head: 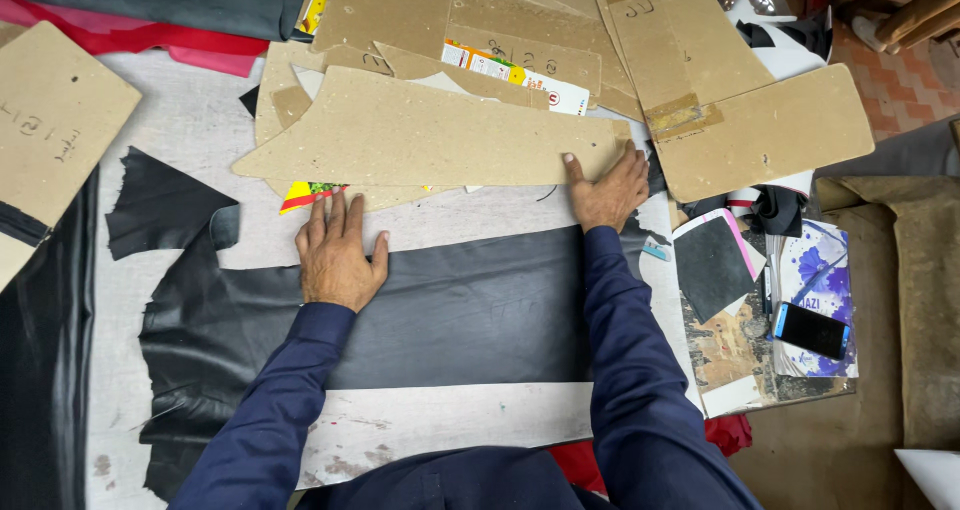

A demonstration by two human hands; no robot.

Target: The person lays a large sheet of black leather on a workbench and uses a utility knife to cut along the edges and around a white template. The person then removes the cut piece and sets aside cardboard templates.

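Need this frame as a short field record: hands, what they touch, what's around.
left hand: flat, palm down, on the black leather sheet, fingertips by the cardboard pattern
right hand: pressing the pattern's right end
leather: spread across the white worktable, ragged left edge
pattern: long, tapered, lying above the leather
behind: stacked cardboard templates
right side: phone on papers
hands grasping: no, both open

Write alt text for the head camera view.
A person's left hand and right hand press flat on a black leather sheet and a cardboard pattern on a worktable strewn with more patterns.
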